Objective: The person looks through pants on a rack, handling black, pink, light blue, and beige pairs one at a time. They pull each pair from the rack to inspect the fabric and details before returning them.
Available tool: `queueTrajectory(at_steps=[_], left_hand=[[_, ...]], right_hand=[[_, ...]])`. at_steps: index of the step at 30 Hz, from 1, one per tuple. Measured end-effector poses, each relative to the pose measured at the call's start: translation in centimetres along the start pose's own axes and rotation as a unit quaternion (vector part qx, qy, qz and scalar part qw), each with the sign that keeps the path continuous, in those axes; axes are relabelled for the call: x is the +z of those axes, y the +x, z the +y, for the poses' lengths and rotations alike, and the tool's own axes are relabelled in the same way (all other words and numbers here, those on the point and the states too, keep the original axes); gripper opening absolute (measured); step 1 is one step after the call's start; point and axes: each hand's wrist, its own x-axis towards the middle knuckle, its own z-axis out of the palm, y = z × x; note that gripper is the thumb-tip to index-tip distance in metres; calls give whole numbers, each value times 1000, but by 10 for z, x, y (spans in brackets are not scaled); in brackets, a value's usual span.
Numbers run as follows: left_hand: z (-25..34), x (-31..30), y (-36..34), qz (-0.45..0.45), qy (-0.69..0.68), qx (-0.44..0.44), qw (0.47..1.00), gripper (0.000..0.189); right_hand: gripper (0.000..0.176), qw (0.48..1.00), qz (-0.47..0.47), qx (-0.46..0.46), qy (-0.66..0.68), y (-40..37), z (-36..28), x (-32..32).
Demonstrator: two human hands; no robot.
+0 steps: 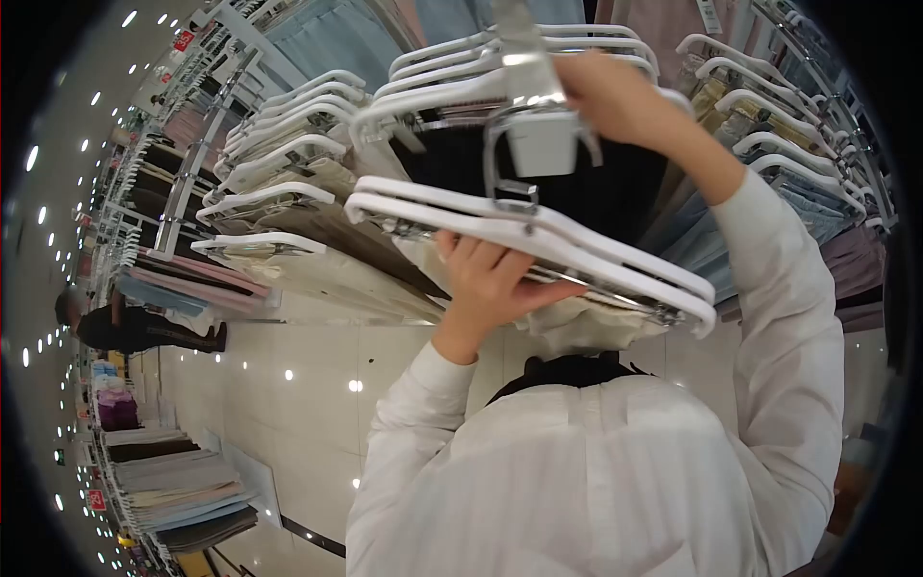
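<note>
Two white hangers (pixel 538 231) with cream clothing clipped beneath them hang tilted at the front of the centre rack. My left hand (pixel 486 284) grips them from the near side, fingers on the lower hanger and thumb stretched along it. Higher up, my right hand (pixel 615 101) is beside the metal rail end (pixel 529 82), over the hangers behind; its fingertips are blurred and partly hidden. A blank white tag (pixel 544 146) shows below the rail, in front of black clothing (pixel 437 163). More white hangers (pixel 442 91) stand in a row behind.
Racks of hangers with trousers flank the centre, at left (pixel 279 197) and right (pixel 788 144). A person in dark clothes (pixel 135 329) stands at far left on the tiled floor (pixel 298 413). Folded or hanging garments (pixel 183 486) fill a rack at lower left.
</note>
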Motion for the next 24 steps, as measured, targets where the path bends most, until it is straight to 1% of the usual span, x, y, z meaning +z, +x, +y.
queueTrajectory(at_steps=[1, 2, 3, 5, 6, 8, 10, 11, 13, 15, 16, 17, 18, 19, 20, 23, 24], left_hand=[[-1, 1, 3, 15, -17, 6, 1000, 52], [-1, 0, 4, 21, -20, 4, 1000, 51], [-1, -2, 3, 24, -24, 4, 999, 50], [-4, -1, 1, 30, -37, 9, 999, 49], [-2, -1, 1, 29, -38, 6, 999, 48], [-1, 2, 3, 30, -50, 6, 998, 48], [-1, 3, 4, 33, -40, 7, 999, 48], [-1, 4, 3, 33, -48, 13, 998, 48], [-1, 6, 3, 40, -41, 13, 998, 48], [-1, 6, 1, 38, -43, 18, 998, 49], [-1, 5, 0, 33, -38, 18, 999, 50], [-1, 2, 0, 36, -41, 23, 998, 50], [0, 0, 0, 32, -35, 20, 999, 50], [1, -2, -1, 27, -31, 14, 999, 51], [2, -3, -4, 20, -20, 12, 1000, 52], [-1, 5, -3, 32, 3, 15, 999, 53], [-1, 10, 0, 43, 29, 9, 999, 52]], right_hand=[[30, 1000, 0, 10, 28, 6, -10, -14], [30, 999, -22, 28, -29, 9, -26, -27], [30, 999, -27, 32, -33, 10, -15, -14], [33, 992, -11, -70, 108, 9, 28, 25], [37, 990, 84, -112, 13, 2, 13, 36], [40, 997, -26, -49, 62, 21, 5, 33], [37, 982, -51, -78, 162, 27, -15, 32], [37, 982, -70, -91, 152, 29, -23, 34], [37, 983, -98, -133, 78, 33, -27, 47], [37, 983, -165, -81, 27, 21, -33, 61], [36, 978, -178, -60, 93, 9, -34, 66], [21, 963, -199, 4, 182, -9, -34, 65], [25, 954, -249, 74, 148, -25, -33, 58], [29, 944, -244, 77, 208, -42, -30, 54], [29, 938, -277, 117, 174, -59, -25, 45], [24, 940, -187, 189, 212, -118, -24, 6], [23, 907, -181, 284, 253, -135, -28, -12]])
